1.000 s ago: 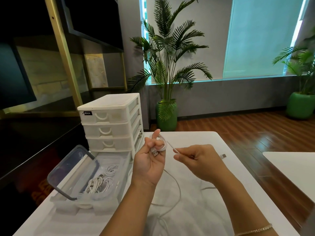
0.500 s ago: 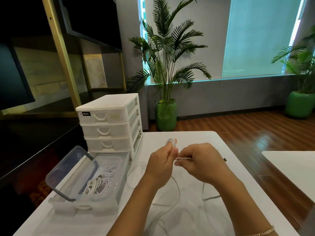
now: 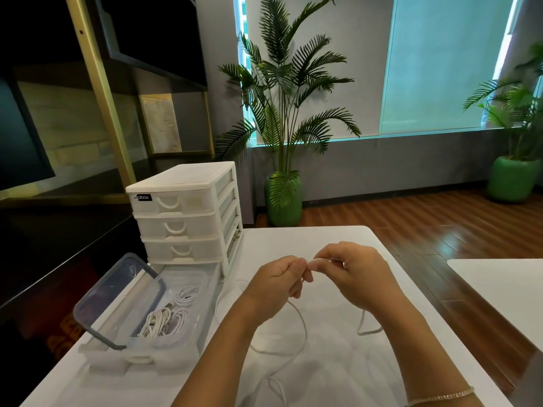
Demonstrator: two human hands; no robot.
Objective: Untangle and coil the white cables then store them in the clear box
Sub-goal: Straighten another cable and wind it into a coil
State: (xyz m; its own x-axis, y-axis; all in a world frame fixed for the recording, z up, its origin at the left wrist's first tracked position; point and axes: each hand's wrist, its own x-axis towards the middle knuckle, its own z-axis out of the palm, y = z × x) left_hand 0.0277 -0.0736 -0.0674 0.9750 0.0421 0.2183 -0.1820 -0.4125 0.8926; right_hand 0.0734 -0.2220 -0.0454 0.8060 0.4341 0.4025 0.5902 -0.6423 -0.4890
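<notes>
Meeting at the centre of the frame above the white table, the left hand and right hand are both pinched shut on a white cable, whose slack drops below them and trails in loops across the tabletop toward the bottom edge. At lower left the clear box sits open with its lid tipped up, coiled cables inside, just in front of a white drawer unit.

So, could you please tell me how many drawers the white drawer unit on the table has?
3, stacked on the white drawer unit: the top drawer beside the black label, the middle drawer and the bottom drawer just behind the clear box. None seems hidden.
</notes>
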